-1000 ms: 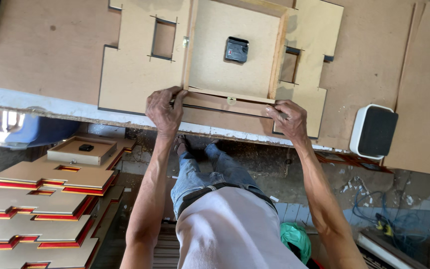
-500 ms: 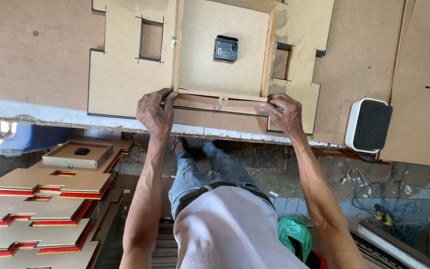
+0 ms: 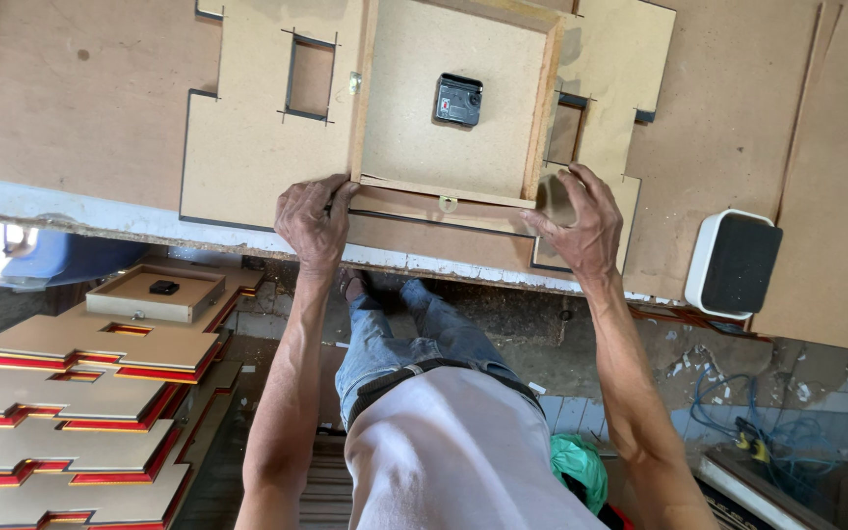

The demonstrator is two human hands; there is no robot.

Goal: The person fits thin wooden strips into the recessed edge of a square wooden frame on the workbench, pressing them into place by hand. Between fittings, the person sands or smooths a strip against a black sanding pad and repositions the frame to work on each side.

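Note:
A square wooden frame point(image 3: 453, 108) lies on a cut fibreboard panel point(image 3: 247, 147) on the workbench, with a small black clock movement point(image 3: 458, 99) at its middle. My left hand point(image 3: 311, 218) presses on the frame's near left corner, fingers curled over the edge. My right hand point(image 3: 576, 218) rests with spread fingers on the panel by the frame's near right corner. A small metal hanger point(image 3: 449, 203) sits on the frame's near rail between my hands.
A white box with a black face point(image 3: 733, 263) stands on the bench at the right. Below the bench's front edge point(image 3: 100, 218), stacked red-edged cut panels point(image 3: 71, 412) and another framed piece point(image 3: 154, 292) lie on the floor at the left. Blue cables point(image 3: 758, 422) lie at the right.
The frame has shifted slightly away on the panel. My right hand has opened and slid from the rail's end to beside the frame's corner. My left hand stays at the near left corner.

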